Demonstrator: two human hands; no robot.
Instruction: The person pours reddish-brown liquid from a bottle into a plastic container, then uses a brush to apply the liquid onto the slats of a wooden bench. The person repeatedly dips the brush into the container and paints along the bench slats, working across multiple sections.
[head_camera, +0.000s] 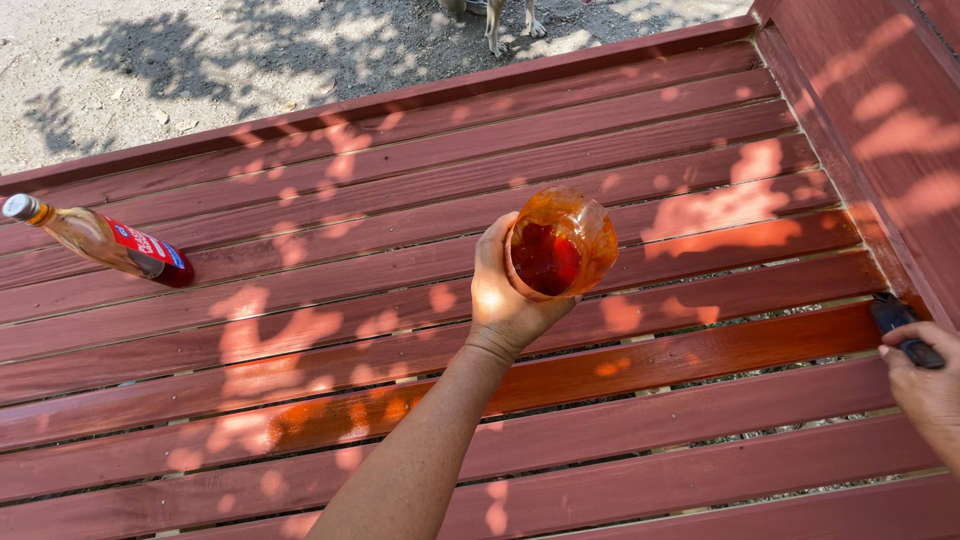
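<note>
— What have the hands got from where you sit?

— My left hand (505, 300) is wrapped around a cut-off clear plastic cup (560, 245), smeared orange, with dark red stain pooled inside. I'm holding it up above the slatted wooden bench (420, 170), mouth tipped towards the camera

— And the right?

— My right hand (925, 385) is at the far right edge, fingers closed on the dark handle of a paintbrush (900, 328). The brush end sits just ahead of the hand, on the slat by the bench's side board (880, 110)

— Anything near them?

— Below the cup hand and running across to the brush hand, one wet slat (640, 365) shines brighter orange than the rest. Well off to the left of the left hand a glass bottle (100, 240) with a red label lies on its side on the slats. Beyond the bench, past both hands, is sandy ground (150, 70) in dappled shade, with an animal's legs (510, 25) at the top edge
</note>
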